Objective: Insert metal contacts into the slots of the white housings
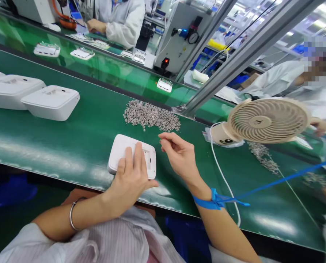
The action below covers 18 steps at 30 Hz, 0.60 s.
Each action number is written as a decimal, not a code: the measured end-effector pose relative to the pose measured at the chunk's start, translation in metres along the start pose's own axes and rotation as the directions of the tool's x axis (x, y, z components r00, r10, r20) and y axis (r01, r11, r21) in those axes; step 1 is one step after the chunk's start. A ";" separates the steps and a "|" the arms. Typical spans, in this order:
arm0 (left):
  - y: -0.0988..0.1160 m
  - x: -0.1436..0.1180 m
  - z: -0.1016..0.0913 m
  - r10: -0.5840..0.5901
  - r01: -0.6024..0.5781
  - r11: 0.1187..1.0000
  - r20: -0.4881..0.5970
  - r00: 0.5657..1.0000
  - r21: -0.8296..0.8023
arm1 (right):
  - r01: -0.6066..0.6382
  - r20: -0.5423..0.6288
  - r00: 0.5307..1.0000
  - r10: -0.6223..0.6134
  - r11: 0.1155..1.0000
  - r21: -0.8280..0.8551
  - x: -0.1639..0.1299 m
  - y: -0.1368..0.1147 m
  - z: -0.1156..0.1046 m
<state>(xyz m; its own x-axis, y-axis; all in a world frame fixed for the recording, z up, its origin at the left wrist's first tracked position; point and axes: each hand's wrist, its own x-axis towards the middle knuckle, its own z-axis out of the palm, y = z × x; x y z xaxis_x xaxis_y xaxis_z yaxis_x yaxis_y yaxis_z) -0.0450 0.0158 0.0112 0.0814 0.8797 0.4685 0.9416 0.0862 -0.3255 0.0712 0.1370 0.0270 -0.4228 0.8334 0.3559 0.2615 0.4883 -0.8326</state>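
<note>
My left hand [131,175] rests flat on a white plastic housing [119,148] lying on the green conveyor belt [78,142], with the fingers over its slotted end. My right hand [178,153] hovers just right of the housing, fingertips pinched together as if on a tiny part that is too small to make out. A pile of small silver metal parts [150,116] lies on the belt just beyond both hands. A blue wrist strap [212,201] circles my right wrist, its cord running right.
Two more white housings [52,102] sit on the belt at left. A beige desk fan [264,120] stands at right with its white cable [223,179] across the belt. An aluminium frame post [234,54] rises behind. Other people in white coats work at the back [119,20] and right [294,84].
</note>
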 end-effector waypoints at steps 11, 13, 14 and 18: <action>0.003 0.000 0.002 -0.010 0.008 0.998 -0.036 0.999 -0.061 | 0.008 0.102 0.994 -0.026 0.986 0.169 -0.009 -0.008 0.010; 0.003 0.000 0.003 -0.015 0.012 0.997 -0.041 0.999 -0.076 | 0.064 0.117 0.990 -0.074 0.994 0.086 -0.010 -0.008 0.011; 0.003 0.000 0.003 -0.020 0.016 0.996 -0.043 0.999 -0.088 | 0.079 0.127 0.988 -0.085 0.995 0.055 -0.011 -0.008 0.011; 0.003 -0.001 0.002 -0.040 0.030 0.984 -0.054 0.998 -0.178 | 0.132 0.128 0.983 -0.133 0.991 0.014 -0.013 -0.006 0.013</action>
<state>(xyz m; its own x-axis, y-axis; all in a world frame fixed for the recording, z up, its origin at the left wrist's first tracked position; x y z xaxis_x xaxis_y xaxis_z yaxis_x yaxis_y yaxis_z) -0.0431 0.0163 0.0082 0.0610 0.8491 0.5247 0.9867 0.0282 -0.1603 0.0637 0.1194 0.0218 -0.5617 0.7208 0.4061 0.1908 0.5905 -0.7842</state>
